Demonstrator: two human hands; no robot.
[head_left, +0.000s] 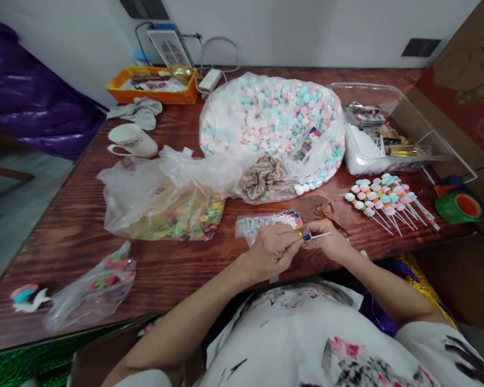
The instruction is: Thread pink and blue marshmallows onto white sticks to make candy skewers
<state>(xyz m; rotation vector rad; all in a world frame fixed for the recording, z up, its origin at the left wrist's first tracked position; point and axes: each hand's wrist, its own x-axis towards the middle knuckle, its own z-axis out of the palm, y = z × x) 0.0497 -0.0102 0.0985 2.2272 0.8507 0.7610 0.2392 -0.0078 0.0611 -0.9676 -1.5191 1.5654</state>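
In front of my body, my left hand (272, 248) is closed around a candy stick in a printed wrapper. Its white stick (320, 235) points right, and a gold tie (300, 234) shows at the wrapper's neck. The candy end is hidden in my left fingers. My right hand (327, 239) meets it from the other side, fingers bent and pinching near the tie. Just beyond my hands lie flat printed clear wrappers (258, 223) and loose gold ties (325, 210). To the right, several marshmallow skewers (381, 196) rest in a pile, sticks toward me.
A large bag of pink, blue and white marshmallows (274, 107) fills the back middle. Left of it are a bag of gummy candy (177, 215), a white mug (133, 141) and an orange tray (153, 97). A clear plastic box (411, 113) and green tape (447, 208) stand right.
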